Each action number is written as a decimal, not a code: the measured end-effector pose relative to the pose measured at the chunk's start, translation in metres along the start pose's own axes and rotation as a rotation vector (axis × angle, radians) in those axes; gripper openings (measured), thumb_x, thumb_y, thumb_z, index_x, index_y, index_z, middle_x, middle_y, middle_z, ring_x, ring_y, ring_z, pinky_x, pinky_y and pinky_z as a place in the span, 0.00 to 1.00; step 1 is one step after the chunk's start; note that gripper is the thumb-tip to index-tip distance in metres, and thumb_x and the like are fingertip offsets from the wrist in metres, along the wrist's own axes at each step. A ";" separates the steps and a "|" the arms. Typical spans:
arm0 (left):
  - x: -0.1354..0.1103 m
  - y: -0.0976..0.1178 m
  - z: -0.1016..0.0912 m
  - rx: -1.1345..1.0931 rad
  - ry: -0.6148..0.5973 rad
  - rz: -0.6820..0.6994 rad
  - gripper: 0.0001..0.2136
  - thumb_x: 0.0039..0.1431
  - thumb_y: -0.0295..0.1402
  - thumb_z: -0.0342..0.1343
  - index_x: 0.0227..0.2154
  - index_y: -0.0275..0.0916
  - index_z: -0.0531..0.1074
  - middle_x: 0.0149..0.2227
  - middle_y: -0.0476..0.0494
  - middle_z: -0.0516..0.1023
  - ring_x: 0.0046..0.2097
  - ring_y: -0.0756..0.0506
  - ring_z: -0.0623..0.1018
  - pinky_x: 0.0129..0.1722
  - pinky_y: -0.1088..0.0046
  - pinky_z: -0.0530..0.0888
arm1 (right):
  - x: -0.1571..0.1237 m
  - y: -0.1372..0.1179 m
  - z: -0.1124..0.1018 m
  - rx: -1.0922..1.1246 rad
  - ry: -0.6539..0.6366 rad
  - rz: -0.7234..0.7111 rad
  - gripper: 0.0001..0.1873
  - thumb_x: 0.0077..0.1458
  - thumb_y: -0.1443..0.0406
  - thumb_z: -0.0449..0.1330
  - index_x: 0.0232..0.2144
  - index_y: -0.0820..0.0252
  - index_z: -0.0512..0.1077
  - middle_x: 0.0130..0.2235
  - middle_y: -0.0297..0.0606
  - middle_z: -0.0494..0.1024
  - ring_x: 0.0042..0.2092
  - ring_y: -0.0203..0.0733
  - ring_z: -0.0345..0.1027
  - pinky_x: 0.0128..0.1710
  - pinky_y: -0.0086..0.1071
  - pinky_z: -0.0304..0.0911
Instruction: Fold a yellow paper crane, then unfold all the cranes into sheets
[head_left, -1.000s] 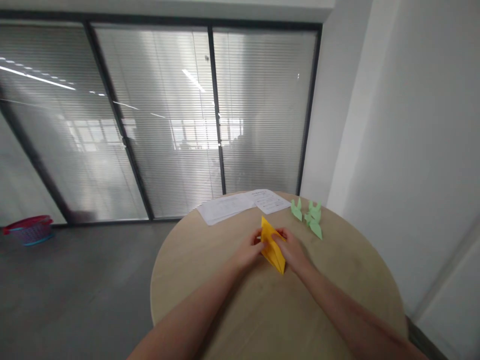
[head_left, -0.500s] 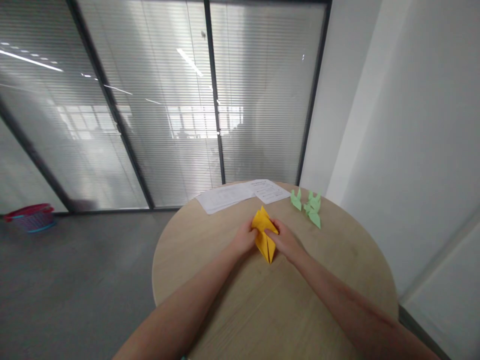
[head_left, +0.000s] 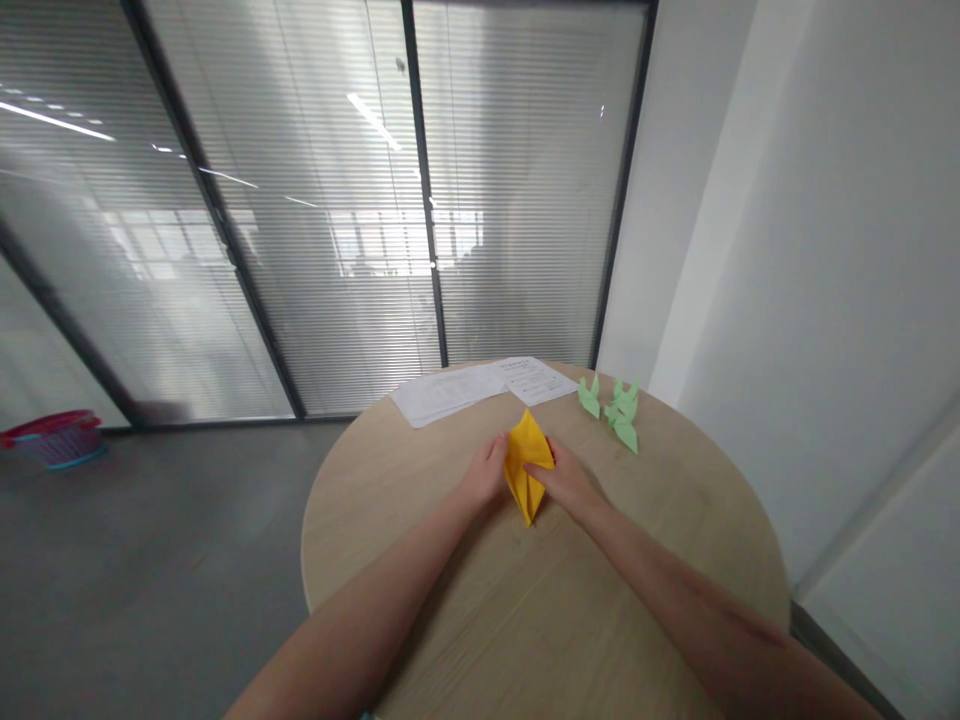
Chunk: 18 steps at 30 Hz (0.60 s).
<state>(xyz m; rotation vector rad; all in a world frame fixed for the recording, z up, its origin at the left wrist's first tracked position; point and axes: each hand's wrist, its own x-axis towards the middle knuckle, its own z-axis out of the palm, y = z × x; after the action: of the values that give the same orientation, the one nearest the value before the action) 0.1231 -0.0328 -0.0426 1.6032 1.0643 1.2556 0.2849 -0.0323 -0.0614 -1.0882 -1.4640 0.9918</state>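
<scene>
A folded piece of yellow origami paper point(head_left: 529, 445) stands between my two hands over the middle of the round table. It is diamond-shaped, with a point at the top and a slit running up from its lower tip. My left hand point(head_left: 489, 470) grips its left edge, fingers closed and partly behind the paper. From the other side my right hand point(head_left: 564, 478) pinches it, thumb lying across the front and fingers mostly hidden behind.
Several light green folded paper figures point(head_left: 621, 412) sit at the table's far right. Printed white sheets point(head_left: 450, 393) lie along the back edge of the wooden table point(head_left: 360, 520). A red and blue basket point(head_left: 60, 440) is on the floor at left. Glass panels with blinds stand behind.
The yellow paper has turned slightly, its top now a single broader point. My left thumb has shifted from the paper's front to its left edge. The view has drifted slightly.
</scene>
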 end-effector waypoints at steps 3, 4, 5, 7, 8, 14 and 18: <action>-0.004 0.006 0.000 -0.051 -0.047 -0.051 0.27 0.69 0.49 0.38 0.46 0.35 0.77 0.46 0.36 0.82 0.45 0.39 0.79 0.47 0.59 0.74 | 0.000 0.001 -0.001 0.065 0.019 0.023 0.19 0.45 0.64 0.66 0.42 0.52 0.74 0.45 0.41 0.82 0.46 0.53 0.76 0.47 0.44 0.70; -0.005 0.008 0.000 -0.069 -0.065 -0.060 0.27 0.69 0.49 0.38 0.46 0.35 0.76 0.47 0.36 0.81 0.45 0.39 0.79 0.45 0.60 0.75 | 0.000 0.001 -0.001 0.102 0.014 0.028 0.19 0.46 0.64 0.65 0.43 0.53 0.74 0.46 0.41 0.82 0.47 0.53 0.76 0.47 0.44 0.70; -0.006 0.010 0.000 -0.084 -0.078 -0.058 0.26 0.69 0.48 0.38 0.47 0.36 0.76 0.48 0.36 0.81 0.45 0.40 0.79 0.44 0.61 0.75 | 0.000 0.001 -0.002 0.141 0.008 0.030 0.20 0.46 0.63 0.65 0.44 0.53 0.74 0.46 0.42 0.82 0.48 0.53 0.76 0.48 0.45 0.71; -0.007 0.013 -0.001 -0.087 -0.111 -0.032 0.22 0.69 0.46 0.41 0.48 0.37 0.76 0.50 0.37 0.80 0.48 0.40 0.78 0.43 0.62 0.76 | 0.000 0.001 -0.003 0.208 0.007 0.038 0.21 0.46 0.63 0.65 0.45 0.54 0.73 0.47 0.43 0.81 0.49 0.54 0.76 0.48 0.45 0.71; -0.008 0.014 -0.001 -0.080 -0.128 -0.018 0.21 0.68 0.45 0.43 0.50 0.38 0.75 0.50 0.37 0.79 0.49 0.39 0.78 0.42 0.63 0.76 | 0.001 0.001 -0.004 0.237 0.016 0.048 0.21 0.45 0.63 0.65 0.45 0.54 0.73 0.47 0.43 0.81 0.49 0.55 0.76 0.49 0.45 0.71; -0.010 0.015 0.002 0.083 -0.137 0.061 0.22 0.68 0.46 0.47 0.55 0.37 0.71 0.50 0.36 0.79 0.47 0.40 0.78 0.42 0.64 0.76 | -0.001 -0.002 -0.001 0.335 0.003 0.085 0.24 0.43 0.63 0.66 0.45 0.59 0.72 0.46 0.44 0.81 0.48 0.53 0.76 0.50 0.43 0.71; -0.008 0.015 0.003 0.218 -0.076 0.161 0.19 0.68 0.45 0.47 0.50 0.37 0.74 0.48 0.37 0.80 0.49 0.40 0.77 0.51 0.62 0.72 | -0.004 -0.003 0.003 0.286 -0.043 0.053 0.23 0.46 0.63 0.64 0.47 0.58 0.72 0.45 0.42 0.81 0.47 0.51 0.76 0.46 0.41 0.72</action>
<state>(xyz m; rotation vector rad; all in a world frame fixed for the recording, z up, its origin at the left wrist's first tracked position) 0.1264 -0.0456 -0.0314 1.9191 1.0711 1.2040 0.2821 -0.0370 -0.0598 -0.9052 -1.2849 1.2268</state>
